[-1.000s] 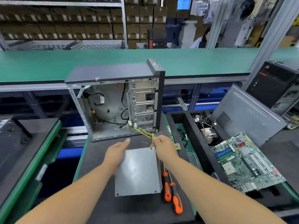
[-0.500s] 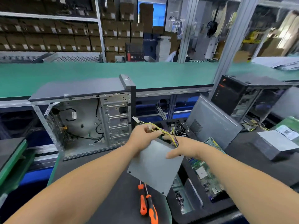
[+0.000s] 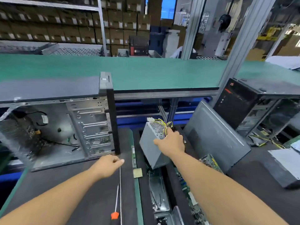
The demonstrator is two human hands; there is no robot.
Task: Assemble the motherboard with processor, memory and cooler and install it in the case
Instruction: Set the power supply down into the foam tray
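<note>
Carried rightward off the desk (image 3: pixel 90 189), the power supply (image 3: pixel 154 143) now hangs tilted in the grasping right hand (image 3: pixel 172 143), apparently clearing the case (image 3: pixel 65 127), while the left hand (image 3: pixel 108 164) trails, loosely curled and holding nothing.

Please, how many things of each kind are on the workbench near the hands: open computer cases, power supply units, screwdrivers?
Open computer cases: 2
Power supply units: 2
Screwdrivers: 2
Total: 6
</note>
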